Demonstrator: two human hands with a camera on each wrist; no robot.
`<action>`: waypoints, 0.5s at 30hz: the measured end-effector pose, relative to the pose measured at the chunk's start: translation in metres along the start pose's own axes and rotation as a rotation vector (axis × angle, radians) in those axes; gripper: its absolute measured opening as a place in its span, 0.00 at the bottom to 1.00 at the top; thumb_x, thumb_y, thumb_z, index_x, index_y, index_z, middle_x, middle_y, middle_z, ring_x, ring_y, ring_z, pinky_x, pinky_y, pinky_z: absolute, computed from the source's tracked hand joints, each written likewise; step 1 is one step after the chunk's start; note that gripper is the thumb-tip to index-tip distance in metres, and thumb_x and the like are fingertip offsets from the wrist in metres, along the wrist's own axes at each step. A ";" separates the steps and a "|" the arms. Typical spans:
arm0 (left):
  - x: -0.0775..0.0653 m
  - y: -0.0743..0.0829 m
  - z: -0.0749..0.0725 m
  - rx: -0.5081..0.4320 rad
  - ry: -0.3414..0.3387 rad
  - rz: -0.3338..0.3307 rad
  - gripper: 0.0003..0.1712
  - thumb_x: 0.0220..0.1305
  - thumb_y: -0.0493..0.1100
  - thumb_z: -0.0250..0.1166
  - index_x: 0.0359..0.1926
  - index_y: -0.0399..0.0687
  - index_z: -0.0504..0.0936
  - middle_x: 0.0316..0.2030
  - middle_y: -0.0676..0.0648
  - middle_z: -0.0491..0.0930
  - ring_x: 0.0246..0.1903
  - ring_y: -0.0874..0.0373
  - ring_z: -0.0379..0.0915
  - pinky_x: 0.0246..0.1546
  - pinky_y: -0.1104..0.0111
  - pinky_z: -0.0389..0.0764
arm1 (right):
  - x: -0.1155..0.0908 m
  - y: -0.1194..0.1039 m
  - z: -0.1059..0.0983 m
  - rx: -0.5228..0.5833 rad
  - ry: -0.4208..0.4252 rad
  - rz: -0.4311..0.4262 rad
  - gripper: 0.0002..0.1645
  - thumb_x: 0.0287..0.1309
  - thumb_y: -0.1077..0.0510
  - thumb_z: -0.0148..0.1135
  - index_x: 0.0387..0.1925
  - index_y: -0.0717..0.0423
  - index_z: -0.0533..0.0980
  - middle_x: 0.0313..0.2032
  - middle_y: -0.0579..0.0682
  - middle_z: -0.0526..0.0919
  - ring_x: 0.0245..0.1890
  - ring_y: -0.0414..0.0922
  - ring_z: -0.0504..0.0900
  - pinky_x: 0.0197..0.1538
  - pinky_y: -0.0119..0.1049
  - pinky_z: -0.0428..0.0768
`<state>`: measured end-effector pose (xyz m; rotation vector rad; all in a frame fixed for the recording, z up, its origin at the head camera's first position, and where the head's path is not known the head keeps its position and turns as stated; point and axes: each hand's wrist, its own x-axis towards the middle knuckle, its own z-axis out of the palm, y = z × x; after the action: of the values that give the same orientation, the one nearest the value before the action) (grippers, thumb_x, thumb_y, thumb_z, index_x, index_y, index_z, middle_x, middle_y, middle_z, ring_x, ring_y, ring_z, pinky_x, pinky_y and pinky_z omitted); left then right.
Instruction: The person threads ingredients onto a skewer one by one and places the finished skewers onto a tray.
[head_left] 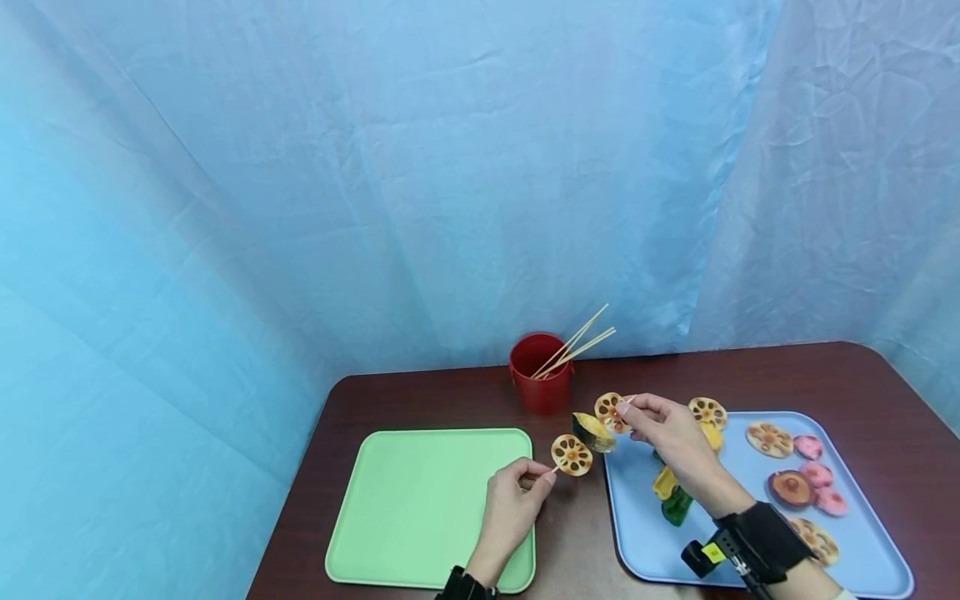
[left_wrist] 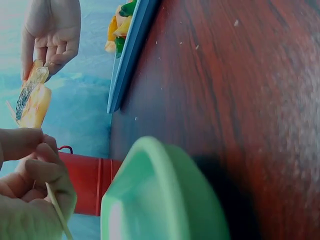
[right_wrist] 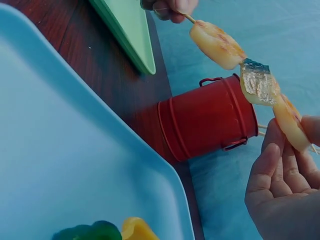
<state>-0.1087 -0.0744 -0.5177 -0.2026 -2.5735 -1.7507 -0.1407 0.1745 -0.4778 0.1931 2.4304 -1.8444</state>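
Between both hands a skewer carries a lotus root slice (head_left: 572, 456), a dark-rinded yellow wedge (head_left: 592, 432) and a second lotus root slice (head_left: 609, 408). My left hand (head_left: 515, 508) pinches the bare stick just below the first slice; in the left wrist view the stick's end (left_wrist: 59, 212) runs out past the fingers. With thumb and fingers my right hand (head_left: 675, 437) grips the slice at the other end, and in the right wrist view the stick tip (right_wrist: 313, 149) pokes out beside that slice. The skewer hangs over the gap between the two trays.
A green tray (head_left: 427, 508) lies on the left. The blue tray (head_left: 637, 533) on the right bears lotus slices (head_left: 769, 439), a mushroom cap (head_left: 791, 489), pink pieces (head_left: 816, 474), and yellow and green pieces (head_left: 677, 505). At the back stands a red bucket (head_left: 543, 392) with several sticks (head_left: 592, 340).
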 end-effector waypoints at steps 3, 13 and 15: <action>0.000 0.003 0.001 -0.005 0.004 -0.014 0.03 0.63 0.38 0.72 0.32 0.46 0.87 0.24 0.57 0.83 0.23 0.70 0.75 0.25 0.75 0.75 | 0.000 0.000 0.002 0.000 -0.013 0.004 0.29 0.70 0.38 0.63 0.50 0.61 0.79 0.40 0.50 0.87 0.45 0.55 0.82 0.50 0.46 0.80; 0.002 -0.002 -0.020 0.020 0.045 -0.011 0.03 0.63 0.37 0.72 0.32 0.46 0.87 0.26 0.55 0.82 0.24 0.67 0.72 0.27 0.75 0.73 | 0.003 0.001 0.000 0.017 -0.078 0.012 0.37 0.69 0.33 0.60 0.60 0.60 0.78 0.52 0.54 0.85 0.50 0.48 0.82 0.56 0.46 0.80; 0.003 -0.005 -0.028 0.039 0.062 -0.010 0.03 0.64 0.37 0.72 0.32 0.47 0.86 0.28 0.55 0.83 0.25 0.65 0.72 0.26 0.74 0.72 | 0.002 0.001 -0.003 0.028 -0.092 0.015 0.39 0.70 0.32 0.58 0.63 0.60 0.76 0.53 0.56 0.85 0.51 0.47 0.83 0.57 0.46 0.80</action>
<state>-0.1142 -0.1019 -0.5113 -0.1322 -2.5674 -1.6808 -0.1430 0.1774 -0.4785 0.1252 2.3373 -1.8393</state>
